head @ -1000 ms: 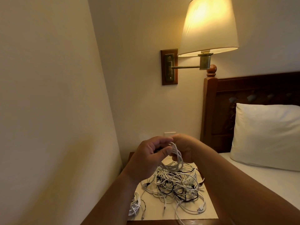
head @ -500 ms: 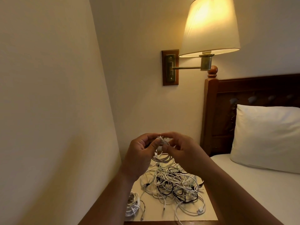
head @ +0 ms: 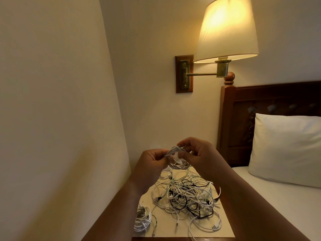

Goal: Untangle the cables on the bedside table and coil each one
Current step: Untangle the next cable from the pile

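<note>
Both hands, left hand (head: 152,164) and right hand (head: 199,157), pinched a white cable (head: 175,150) mid-coiling above the tangle (head: 187,195); the next wrap probably needed slack.

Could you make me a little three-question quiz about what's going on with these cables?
1. True or false: both hands hold a white cable above the tangled pile.
2. Where does the coiled white bundle lie: A near left of the pile, B on the pillow, C under the lamp shade?
3. The pile holds white cables and some of which other colour?

Key: 1 true; 2 A; 3 black. The left hand and the right hand both grip it.
</note>
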